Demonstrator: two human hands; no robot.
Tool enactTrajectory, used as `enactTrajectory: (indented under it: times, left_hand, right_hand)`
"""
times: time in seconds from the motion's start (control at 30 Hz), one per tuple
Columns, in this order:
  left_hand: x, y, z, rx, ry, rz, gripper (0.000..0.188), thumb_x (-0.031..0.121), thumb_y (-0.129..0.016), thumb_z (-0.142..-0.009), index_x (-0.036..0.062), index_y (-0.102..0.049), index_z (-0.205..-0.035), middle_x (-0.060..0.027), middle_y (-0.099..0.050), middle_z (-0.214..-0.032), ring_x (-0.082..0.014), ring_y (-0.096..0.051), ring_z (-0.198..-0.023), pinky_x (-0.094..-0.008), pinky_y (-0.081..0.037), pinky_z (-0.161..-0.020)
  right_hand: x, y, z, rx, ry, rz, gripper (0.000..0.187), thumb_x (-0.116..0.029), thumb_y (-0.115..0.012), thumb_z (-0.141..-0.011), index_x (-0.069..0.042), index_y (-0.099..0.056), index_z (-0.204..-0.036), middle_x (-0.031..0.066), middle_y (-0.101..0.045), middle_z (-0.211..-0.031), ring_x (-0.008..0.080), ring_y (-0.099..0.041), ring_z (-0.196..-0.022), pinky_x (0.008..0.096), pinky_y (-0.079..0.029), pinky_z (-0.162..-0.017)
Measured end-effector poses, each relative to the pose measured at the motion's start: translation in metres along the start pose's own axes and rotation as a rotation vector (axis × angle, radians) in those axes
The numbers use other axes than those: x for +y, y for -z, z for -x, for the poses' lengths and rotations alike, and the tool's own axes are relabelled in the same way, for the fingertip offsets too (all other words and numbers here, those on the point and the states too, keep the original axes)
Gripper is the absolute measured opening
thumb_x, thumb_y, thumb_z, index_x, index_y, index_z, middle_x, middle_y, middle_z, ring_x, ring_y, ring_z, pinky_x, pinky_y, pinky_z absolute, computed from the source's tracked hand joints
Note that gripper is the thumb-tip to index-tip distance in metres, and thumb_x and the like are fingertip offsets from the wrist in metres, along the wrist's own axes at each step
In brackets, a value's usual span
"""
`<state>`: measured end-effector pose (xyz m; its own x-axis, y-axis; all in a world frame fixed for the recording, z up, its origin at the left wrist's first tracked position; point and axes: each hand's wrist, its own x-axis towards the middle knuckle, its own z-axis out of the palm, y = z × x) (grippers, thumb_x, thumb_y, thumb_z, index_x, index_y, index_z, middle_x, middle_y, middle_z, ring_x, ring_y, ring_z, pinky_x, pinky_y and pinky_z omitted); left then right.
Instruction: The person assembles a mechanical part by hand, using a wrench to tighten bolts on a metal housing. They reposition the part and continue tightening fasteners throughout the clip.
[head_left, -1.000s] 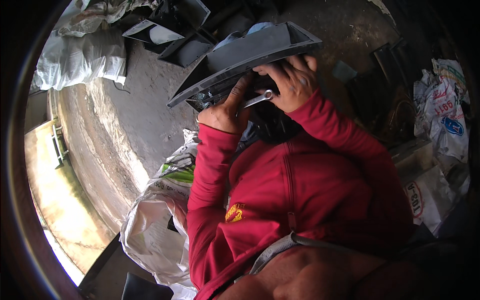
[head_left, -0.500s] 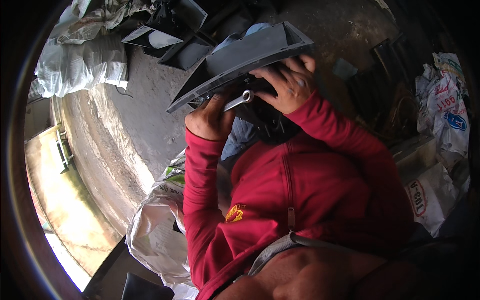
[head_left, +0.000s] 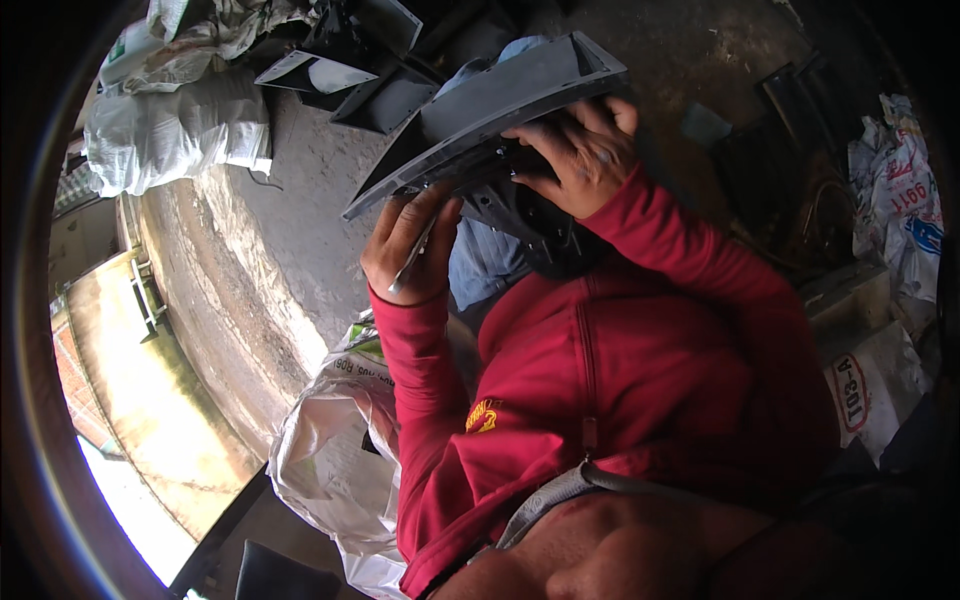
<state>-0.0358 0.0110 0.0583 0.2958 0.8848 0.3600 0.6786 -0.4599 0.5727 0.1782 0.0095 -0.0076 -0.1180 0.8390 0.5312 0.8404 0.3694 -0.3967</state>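
A dark grey tray-like metal part (head_left: 500, 105) with raised sides lies tilted in front of me, its long edge toward my body. My left hand (head_left: 415, 235) is closed around a silver wrench (head_left: 408, 262), with its fingertips up against the underside of the part's left end. My right hand (head_left: 588, 160) grips the near edge toward the right, fingers bent over the rim and thumb below. Small bolts (head_left: 503, 152) stick out close to its thumb and forefinger. Beneath the part, a black piece with holes (head_left: 545, 235) sits over my lap, partly hidden.
Several similar dark metal parts (head_left: 385, 100) are piled on the grey floor (head_left: 300, 170) ahead. White plastic-wrapped bundles (head_left: 180, 130) lie far left. A white sack (head_left: 335, 440) stands by my left arm, with printed sacks (head_left: 895, 200) and dark metal pieces (head_left: 770, 150) to the right.
The wrench has swung in my left hand, from pointing right with its ring end showing to lying down along the palm. My right hand stays at the part's edge.
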Motion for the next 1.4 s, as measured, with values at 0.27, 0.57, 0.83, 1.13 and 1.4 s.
enactTrajectory:
  times: [0.27,0.57,0.83,1.13,1.4]
  left_hand:
    - [-0.009,-0.036,0.009,0.068,0.235,0.429,0.023,0.016,-0.059,-0.098,-0.005,-0.066,-0.104,-0.0108,-0.07,-0.08,-0.0138,-0.065,-0.065,-0.0261,-0.052,-0.06]
    - [0.005,-0.049,0.003,0.107,0.209,0.395,0.014,0.012,-0.063,-0.094,-0.0012,-0.068,-0.096,-0.0103,-0.071,-0.076,-0.0169,-0.069,-0.07,-0.0271,-0.053,-0.066]
    - [0.005,-0.047,-0.006,0.028,0.155,0.266,0.014,0.012,-0.064,-0.093,-0.0016,-0.067,-0.095,-0.0104,-0.071,-0.077,-0.0174,-0.069,-0.069,-0.0279,-0.052,-0.065]
    - [-0.001,-0.033,0.009,0.162,0.228,0.483,0.02,0.017,-0.057,-0.098,-0.0023,-0.06,-0.094,-0.0053,-0.063,-0.069,-0.0079,-0.054,-0.06,-0.021,-0.043,-0.058]
    - [-0.004,-0.039,0.01,0.107,0.166,0.372,0.028,0.025,-0.051,-0.101,-0.0015,-0.061,-0.098,-0.0099,-0.065,-0.077,-0.0124,-0.059,-0.064,-0.0245,-0.045,-0.059]
  right_hand:
    - [-0.003,-0.006,0.007,0.017,0.047,0.083,0.038,-0.03,-0.08,-0.068,-0.026,-0.069,-0.105,-0.0096,-0.064,-0.109,0.0186,-0.052,-0.113,0.0476,-0.028,-0.097]
    - [-0.004,-0.003,0.004,-0.013,-0.036,-0.013,0.045,-0.024,-0.079,-0.069,-0.024,-0.064,-0.112,-0.0056,-0.065,-0.111,0.0207,-0.054,-0.111,0.0478,-0.03,-0.096]
    - [-0.001,-0.007,0.007,0.056,-0.007,-0.018,0.043,-0.025,-0.079,-0.068,-0.023,-0.066,-0.109,-0.0045,-0.061,-0.11,0.0205,-0.053,-0.11,0.048,-0.031,-0.097]
    - [0.001,-0.003,0.007,-0.009,0.015,-0.006,0.043,-0.03,-0.078,-0.069,-0.028,-0.067,-0.11,-0.0048,-0.061,-0.107,0.0225,-0.051,-0.107,0.0491,-0.03,-0.097]
    - [0.002,-0.005,0.007,0.016,0.002,-0.013,0.044,-0.031,-0.079,-0.068,-0.026,-0.067,-0.11,-0.0042,-0.06,-0.107,0.0228,-0.051,-0.106,0.0494,-0.03,-0.097]
